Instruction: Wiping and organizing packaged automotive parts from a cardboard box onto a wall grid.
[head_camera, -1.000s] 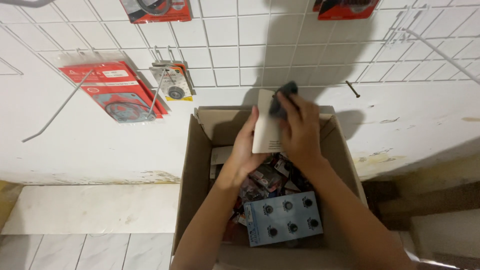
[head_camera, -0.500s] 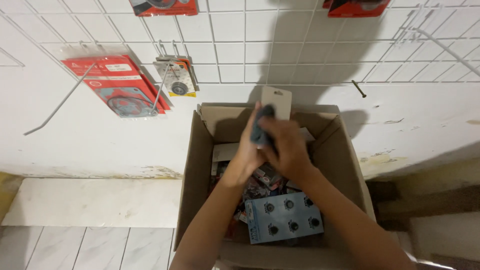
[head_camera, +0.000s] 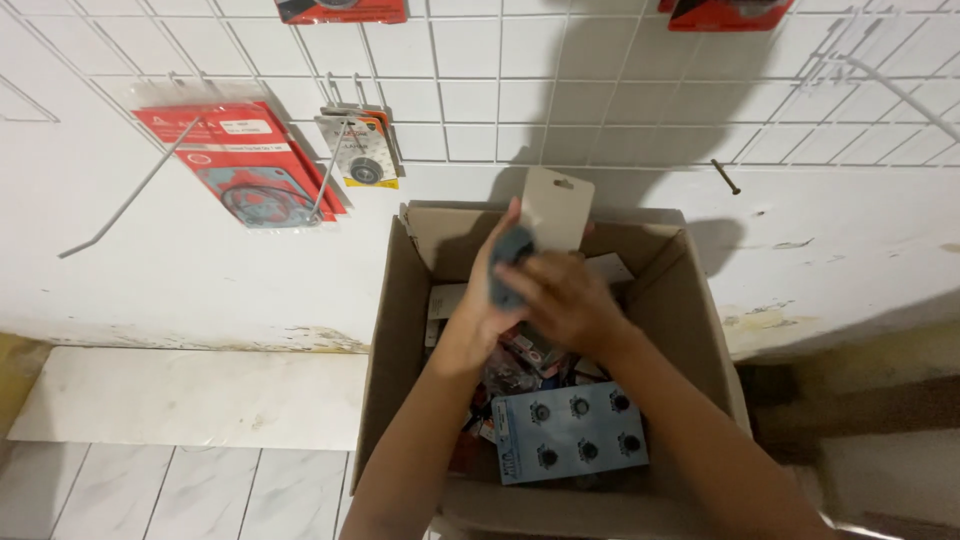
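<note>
Both my hands are raised over an open cardboard box (head_camera: 400, 300). My left hand (head_camera: 488, 290) holds a white carded package (head_camera: 556, 208) upright, its hang-hole end pointing up. A grey-blue cloth (head_camera: 510, 262) is pressed against the package's lower part by my right hand (head_camera: 565, 300). Inside the box lie several packaged parts, among them a light blue blister card (head_camera: 570, 432) with several round black pieces.
A white wire grid with hooks (head_camera: 330, 170) covers the tiled wall. Red packaged gaskets (head_camera: 240, 165) and a small yellow-edged card (head_camera: 360, 150) hang on it. More red packs (head_camera: 340, 10) hang higher. A nail (head_camera: 727, 177) sticks out at the right. Pale floor tiles (head_camera: 190, 400) lie at the left.
My hands and the white package have dropped a little toward the box. My right hand with the cloth has slid from the package's top down to its lower part.
</note>
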